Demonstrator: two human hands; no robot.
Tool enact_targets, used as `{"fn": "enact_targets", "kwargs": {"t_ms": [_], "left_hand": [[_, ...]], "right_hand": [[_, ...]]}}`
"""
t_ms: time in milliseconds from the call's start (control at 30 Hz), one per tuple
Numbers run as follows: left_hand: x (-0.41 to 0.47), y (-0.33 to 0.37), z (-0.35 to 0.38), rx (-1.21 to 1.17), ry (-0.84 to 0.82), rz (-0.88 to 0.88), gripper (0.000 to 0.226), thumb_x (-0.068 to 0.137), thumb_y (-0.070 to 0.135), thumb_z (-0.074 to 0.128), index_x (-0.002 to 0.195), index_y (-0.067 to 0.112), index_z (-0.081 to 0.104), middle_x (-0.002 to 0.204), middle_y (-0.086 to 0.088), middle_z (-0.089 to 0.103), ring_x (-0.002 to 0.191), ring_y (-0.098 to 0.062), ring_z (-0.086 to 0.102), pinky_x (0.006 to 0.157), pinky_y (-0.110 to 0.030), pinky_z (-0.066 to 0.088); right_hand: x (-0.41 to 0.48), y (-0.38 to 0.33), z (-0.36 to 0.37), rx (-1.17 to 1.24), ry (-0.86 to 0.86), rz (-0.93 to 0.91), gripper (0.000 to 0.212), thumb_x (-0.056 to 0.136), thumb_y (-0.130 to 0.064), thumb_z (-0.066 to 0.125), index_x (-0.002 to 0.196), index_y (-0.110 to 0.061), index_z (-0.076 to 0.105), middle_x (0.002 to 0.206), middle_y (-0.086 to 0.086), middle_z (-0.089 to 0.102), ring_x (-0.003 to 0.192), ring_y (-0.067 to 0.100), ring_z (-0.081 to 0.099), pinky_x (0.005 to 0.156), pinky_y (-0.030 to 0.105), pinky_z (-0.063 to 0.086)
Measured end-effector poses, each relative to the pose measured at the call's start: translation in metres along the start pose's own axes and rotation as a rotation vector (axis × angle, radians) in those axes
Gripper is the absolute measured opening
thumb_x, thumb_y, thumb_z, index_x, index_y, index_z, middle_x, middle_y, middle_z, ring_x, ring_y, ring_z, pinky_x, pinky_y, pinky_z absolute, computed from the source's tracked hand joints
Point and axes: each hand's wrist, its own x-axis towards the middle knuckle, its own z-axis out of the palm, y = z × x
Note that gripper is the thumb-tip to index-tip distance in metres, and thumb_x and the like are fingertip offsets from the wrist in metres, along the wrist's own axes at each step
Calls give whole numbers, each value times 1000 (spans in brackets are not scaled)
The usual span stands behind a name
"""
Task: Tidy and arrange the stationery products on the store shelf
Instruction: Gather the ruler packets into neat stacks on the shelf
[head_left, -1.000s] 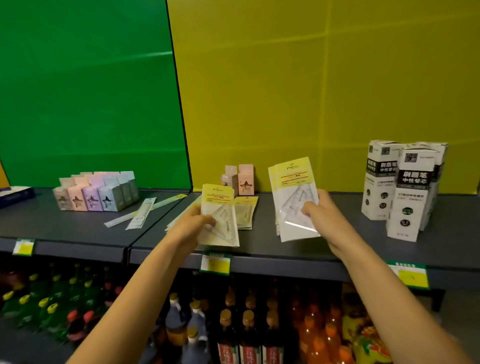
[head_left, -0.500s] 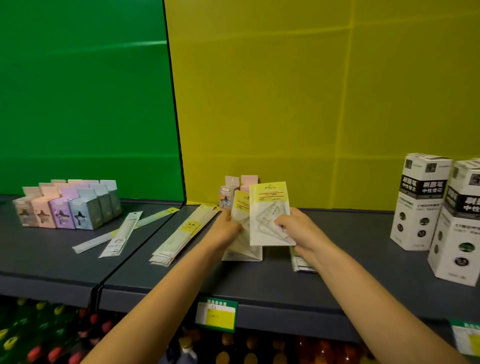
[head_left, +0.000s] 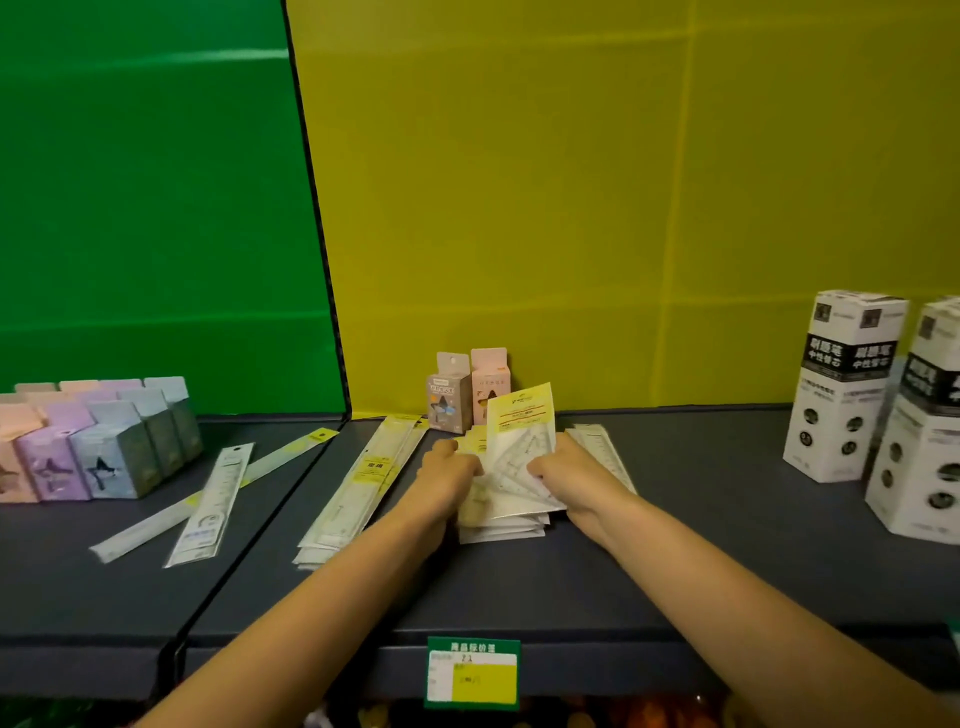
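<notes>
A stack of flat set-square packets (head_left: 511, 470) with yellow headers lies on the dark shelf (head_left: 701, 519) in front of the yellow back panel. My left hand (head_left: 449, 475) grips the stack's left side. My right hand (head_left: 569, 478) grips its right side, with the top packet tilted up at the back. Long ruler packets (head_left: 358, 486) lie in a pile just left of my left hand. More ruler packets (head_left: 605, 452) show partly behind my right hand.
Two small boxes (head_left: 467, 392) stand against the yellow panel behind the stack. Pastel boxes (head_left: 93, 447) in rows fill the left shelf, with loose rulers (head_left: 210, 504) beside them. Tall white-and-black refill boxes (head_left: 883, 410) stand at the right. A price tag (head_left: 472, 673) hangs on the shelf edge.
Both hands brought their separate packets together and down onto the shelf as one stack. The view has moved closer and lower toward the shelf.
</notes>
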Motion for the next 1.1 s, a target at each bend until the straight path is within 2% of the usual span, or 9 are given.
{"fn": "enact_targets", "kwargs": {"t_ms": [100,233,333,400,500,733,867,1000,1100], "left_hand": [[13,0,-5,-74,-22,-17,47,87,9,45,133,7,35,128,-12,46,104,-24,45,79,-31,39],[23,0,-6,-131,-48,-16,48,86,5,44,133,8,35,136,-14,45,117,-29,47,97,-38,40],[26,-1,-5,-196,-92,5,50,86,2,41,135,10,34,138,-12,45,121,-29,46,103,-41,39],[26,1,-2,-185,-102,5,49,88,3,41,136,10,32,137,-12,45,123,-29,45,101,-39,39],[31,4,2,-198,-60,-14,49,87,4,44,135,8,33,135,-13,46,122,-30,46,97,-39,40],[32,10,10,-299,-91,-31,46,89,-1,36,134,6,37,128,-18,52,106,-29,52,81,-35,41],[28,16,8,-265,-99,-52,44,89,4,39,133,7,39,126,-17,52,113,-31,51,91,-38,42],[21,17,0,-355,-153,-86,29,92,8,37,119,9,47,96,-12,61,85,-25,59,71,-34,48],[18,8,-8,-356,-199,-84,32,91,11,38,120,9,51,105,-11,66,90,-24,63,68,-32,50]], "right_hand": [[-6,1,3,-42,15,36,29,81,6,39,101,-10,53,104,6,60,106,25,56,78,31,49],[-18,-7,3,7,-15,56,33,86,8,38,73,-21,46,80,-4,56,90,17,54,67,23,42],[-8,-9,2,33,30,64,10,90,-2,42,90,-11,48,94,4,59,92,19,58,68,27,44],[0,-10,4,25,60,70,17,90,-10,43,106,-12,42,106,10,58,102,25,59,78,32,46],[4,-15,7,1,60,71,21,92,-10,41,112,-15,41,98,5,54,102,25,57,84,34,43],[1,-24,13,-70,85,89,33,94,-13,37,125,-6,44,119,11,56,112,27,54,96,36,43],[1,-28,18,-8,82,71,32,95,-13,36,125,-3,45,118,13,58,106,27,56,88,34,43],[-3,-23,17,133,79,104,38,96,-24,36,128,-6,45,121,12,61,110,29,59,100,42,45],[-9,-14,12,297,21,136,37,97,-33,36,116,-11,60,109,11,68,103,26,65,99,44,47]]}}
